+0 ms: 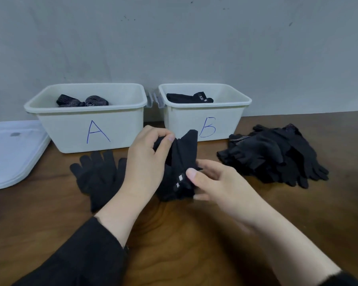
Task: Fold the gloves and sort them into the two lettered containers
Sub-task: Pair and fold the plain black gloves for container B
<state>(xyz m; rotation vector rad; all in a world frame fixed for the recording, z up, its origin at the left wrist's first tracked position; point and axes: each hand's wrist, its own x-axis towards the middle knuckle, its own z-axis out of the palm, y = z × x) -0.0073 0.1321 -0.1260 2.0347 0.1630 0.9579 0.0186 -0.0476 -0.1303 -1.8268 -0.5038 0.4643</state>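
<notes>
Left hand (148, 159): pinches the upper part of a black knit glove with small white tags (179, 168) between thumb and curled fingers.
Right hand (217, 182): grips the same glove's lower end, thumb on top near the tags.
Held glove: bunched above the brown wooden table (184, 234), in front of the bins.
White plastic bin marked A (91, 120): holds patterned gloves (grey-speckled).
White plastic bin marked B (205, 112): holds black gloves.
Flat black glove (95, 174): lies beside the left wrist.
Heap of black gloves (277, 155): right of bin B.
White lids (10, 153): far left.
</notes>
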